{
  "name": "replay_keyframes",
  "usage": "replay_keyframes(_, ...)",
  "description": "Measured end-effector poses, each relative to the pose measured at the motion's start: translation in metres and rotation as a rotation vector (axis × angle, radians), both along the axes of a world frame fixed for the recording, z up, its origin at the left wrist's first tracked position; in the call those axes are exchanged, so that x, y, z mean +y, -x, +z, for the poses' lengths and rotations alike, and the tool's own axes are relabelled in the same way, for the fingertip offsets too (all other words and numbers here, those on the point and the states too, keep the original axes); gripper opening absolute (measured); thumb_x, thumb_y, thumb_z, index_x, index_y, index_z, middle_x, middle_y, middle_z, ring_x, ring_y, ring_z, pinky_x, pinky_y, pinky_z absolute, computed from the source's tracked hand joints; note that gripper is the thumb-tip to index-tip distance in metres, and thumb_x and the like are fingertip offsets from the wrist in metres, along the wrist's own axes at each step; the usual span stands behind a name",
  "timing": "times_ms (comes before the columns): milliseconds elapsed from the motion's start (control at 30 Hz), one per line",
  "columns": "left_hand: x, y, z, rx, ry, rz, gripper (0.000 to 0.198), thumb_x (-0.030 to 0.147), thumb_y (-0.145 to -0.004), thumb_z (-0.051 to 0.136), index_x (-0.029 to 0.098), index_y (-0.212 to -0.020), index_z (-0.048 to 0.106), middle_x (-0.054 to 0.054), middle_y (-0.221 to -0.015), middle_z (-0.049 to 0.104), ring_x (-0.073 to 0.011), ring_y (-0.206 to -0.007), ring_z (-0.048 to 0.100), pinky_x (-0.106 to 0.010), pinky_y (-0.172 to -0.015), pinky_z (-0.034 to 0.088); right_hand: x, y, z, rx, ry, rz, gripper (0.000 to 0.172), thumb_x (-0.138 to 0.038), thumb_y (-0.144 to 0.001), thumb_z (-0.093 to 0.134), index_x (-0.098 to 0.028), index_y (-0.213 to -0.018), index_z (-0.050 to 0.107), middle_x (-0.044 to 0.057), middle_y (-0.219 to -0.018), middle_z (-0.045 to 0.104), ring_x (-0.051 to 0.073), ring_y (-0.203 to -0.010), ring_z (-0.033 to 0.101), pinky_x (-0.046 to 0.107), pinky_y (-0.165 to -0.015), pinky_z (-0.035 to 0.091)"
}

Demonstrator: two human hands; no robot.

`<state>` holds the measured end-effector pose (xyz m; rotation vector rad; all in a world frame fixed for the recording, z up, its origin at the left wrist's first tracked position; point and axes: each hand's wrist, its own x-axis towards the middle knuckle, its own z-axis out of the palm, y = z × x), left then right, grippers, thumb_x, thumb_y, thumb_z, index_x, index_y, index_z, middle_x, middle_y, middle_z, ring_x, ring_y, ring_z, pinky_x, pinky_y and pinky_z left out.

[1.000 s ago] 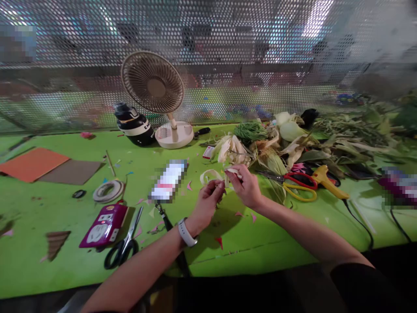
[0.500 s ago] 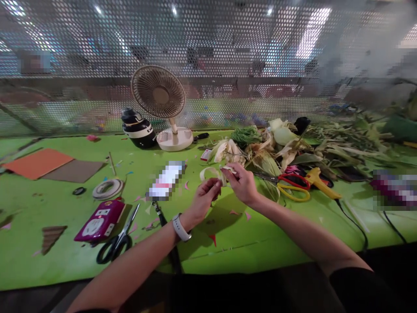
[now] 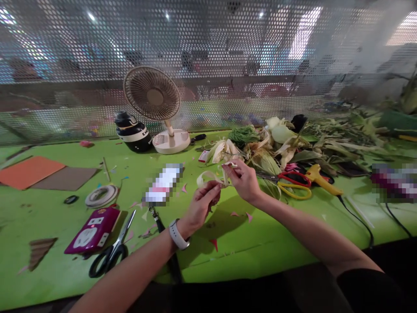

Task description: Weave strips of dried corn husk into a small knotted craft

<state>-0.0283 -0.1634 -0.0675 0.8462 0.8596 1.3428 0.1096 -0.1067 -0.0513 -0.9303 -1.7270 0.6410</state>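
A pale, curled strip of husk [image 3: 206, 175] stretches between my two hands above the green table. My left hand [image 3: 203, 201], with a light watch on its wrist, pinches the strip's lower end between thumb and fingers. On the right, my right hand [image 3: 241, 177] grips the other part of the strip, a bit of which shows at its fingertips. The strip forms a loop behind my left hand. Just beyond my hands lies a heap of corn husks [image 3: 265, 158] with a bundle of green strands [image 3: 243, 135].
A fan [image 3: 171, 141] and a black bottle [image 3: 133, 134] stand at the back. Red and yellow scissors [image 3: 295, 184] and a yellow glue gun [image 3: 325, 182] lie right. Left are a phone [image 3: 163, 184], black scissors [image 3: 114, 254], a purple packet [image 3: 93, 230], tape [image 3: 101, 195] and an orange sheet [image 3: 31, 171].
The view has shifted slightly, so the things on the left sit further left and lower. Both hands keep their hold on the strip, with little movement.
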Motion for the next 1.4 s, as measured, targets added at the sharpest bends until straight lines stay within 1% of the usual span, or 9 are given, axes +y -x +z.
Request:
replay_keyframes(200, 0.0, 0.002, -0.005, 0.048, -0.055, -0.017, 0.03, 0.034, -0.068, 0.075, 0.017, -0.092, 0.066, 0.005, -0.058, 0.046, -0.0064, -0.052, 0.037, -0.02, -0.048, 0.028, 0.002, 0.0, 0.005, 0.08, 0.011, 0.0, 0.022, -0.039, -0.086, 0.054, -0.018, -0.079, 0.053, -0.008, -0.047, 0.036, 0.006, -0.04, 0.028, 0.019, -0.04, 0.022)
replay_keyframes(300, 0.001, 0.002, -0.009, 0.07, -0.075, -0.017, 0.031, 0.035, -0.069, 0.074, 0.018, -0.094, 0.067, 0.004, -0.059, 0.048, -0.007, -0.053, 0.038, -0.02, -0.049, 0.028, 0.001, 0.0, 0.008, 0.08, -0.004, -0.021, 0.021, -0.038, -0.086, 0.053, -0.018, -0.079, 0.052, -0.008, -0.046, 0.036, 0.006, -0.039, 0.028, 0.019, -0.04, 0.022)
replay_keyframes(433, 0.002, 0.001, -0.01, 0.137, -0.132, 0.03, 0.026, 0.04, -0.073, 0.07, 0.018, -0.087, 0.067, 0.003, -0.058, 0.051, -0.0072, -0.052, 0.037, -0.021, -0.048, 0.027, -0.002, 0.0, 0.007, 0.008, -0.046, -0.047, 0.021, -0.037, -0.088, 0.051, -0.018, -0.082, 0.053, -0.005, -0.051, 0.047, 0.007, -0.043, 0.04, 0.019, -0.044, 0.029)
replay_keyframes(567, 0.002, 0.0, -0.002, 0.242, -0.134, 0.102, 0.028, 0.044, -0.072, 0.07, 0.017, -0.08, 0.068, 0.004, -0.054, 0.048, -0.0072, -0.05, 0.036, -0.022, -0.047, 0.026, -0.005, -0.003, 0.008, -0.099, -0.083, -0.044, 0.02, -0.037, -0.091, 0.047, -0.018, -0.088, 0.053, 0.0, -0.063, 0.06, 0.01, -0.052, 0.056, 0.02, -0.05, 0.038)
replay_keyframes(700, -0.001, -0.002, 0.006, 0.306, -0.132, 0.147, 0.03, 0.044, -0.069, 0.072, 0.017, -0.079, 0.068, 0.003, -0.055, 0.052, -0.0079, -0.052, 0.04, -0.022, -0.048, 0.029, -0.008, -0.005, 0.013, -0.189, -0.122, -0.039, 0.022, -0.038, -0.093, 0.042, -0.019, -0.092, 0.052, 0.002, -0.069, 0.065, 0.012, -0.055, 0.061, 0.02, -0.052, 0.04)
replay_keyframes(833, -0.003, -0.005, 0.003, 0.313, -0.145, 0.145, 0.029, 0.044, -0.07, 0.071, 0.017, -0.081, 0.068, 0.003, -0.057, 0.054, -0.0075, -0.051, 0.041, -0.021, -0.048, 0.032, -0.012, -0.003, 0.013, -0.349, -0.203, -0.105, 0.024, -0.038, -0.095, 0.038, -0.018, -0.094, 0.051, 0.001, -0.063, 0.065, 0.012, -0.051, 0.06, 0.019, -0.048, 0.036)
replay_keyframes(1000, -0.006, -0.01, -0.005, 0.101, -0.042, 0.082, 0.029, 0.038, -0.066, 0.076, 0.017, -0.085, 0.068, 0.003, -0.061, 0.058, -0.0066, -0.055, 0.046, -0.019, -0.053, 0.038, -0.012, -0.001, 0.008, -0.395, -0.463, -0.172, 0.025, -0.035, -0.097, 0.038, -0.017, -0.087, 0.052, 0.005, -0.074, 0.068, 0.011, -0.057, 0.061, 0.019, -0.052, 0.038)
replay_keyframes(1167, -0.007, -0.01, -0.001, -0.204, 0.082, 0.021, 0.026, 0.024, -0.061, 0.078, 0.017, -0.085, 0.07, 0.0, -0.076, 0.066, -0.0078, -0.064, 0.056, -0.019, -0.062, 0.045, -0.007, -0.004, 0.007, -0.354, -0.778, -0.071, 0.025, -0.027, -0.095, 0.044, -0.02, -0.071, 0.046, -0.002, -0.053, 0.056, 0.009, -0.046, 0.048, 0.022, -0.05, 0.033)
replay_keyframes(1400, -0.008, -0.008, 0.006, -0.293, 0.095, 0.003, 0.023, 0.025, -0.066, 0.074, 0.016, -0.086, 0.069, -0.001, -0.075, 0.065, -0.0076, -0.062, 0.055, -0.018, -0.055, 0.042, -0.001, -0.009, 0.003, -0.305, -0.859, -0.011, 0.02, -0.025, -0.095, 0.044, -0.02, -0.075, 0.045, -0.001, -0.055, 0.053, 0.011, -0.049, 0.044, 0.025, -0.052, 0.033)
